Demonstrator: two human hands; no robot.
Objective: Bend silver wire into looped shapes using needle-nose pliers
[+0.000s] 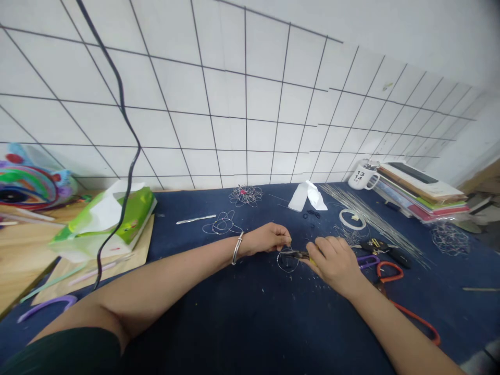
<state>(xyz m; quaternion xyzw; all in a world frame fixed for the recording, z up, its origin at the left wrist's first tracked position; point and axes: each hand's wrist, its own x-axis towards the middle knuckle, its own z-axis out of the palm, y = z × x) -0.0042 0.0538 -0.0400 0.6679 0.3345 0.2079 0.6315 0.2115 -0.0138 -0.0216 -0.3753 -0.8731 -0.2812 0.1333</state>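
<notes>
My left hand (269,238) pinches a thin silver wire loop (288,270) at its upper edge. In my right hand (332,260) is a pair of pliers (297,254), yellow at the handle, with the dark jaws pointing left onto the wire close to my left fingertips. Whether the jaws are fully closed on the wire is too small to tell. The loop hangs low over the dark blue cloth. Farther left lies another bent wire shape (222,223), and behind it a wire flower (245,195) with a pink centre.
Straight wires (375,221) lie in a bundle at right, near a white ring spool (352,219). Orange-handled cutters (390,272) and black-handled pliers (385,250) sit beside my right arm. A mug (361,176), stacked books (425,190) and a tissue pack (105,221) stand farther back.
</notes>
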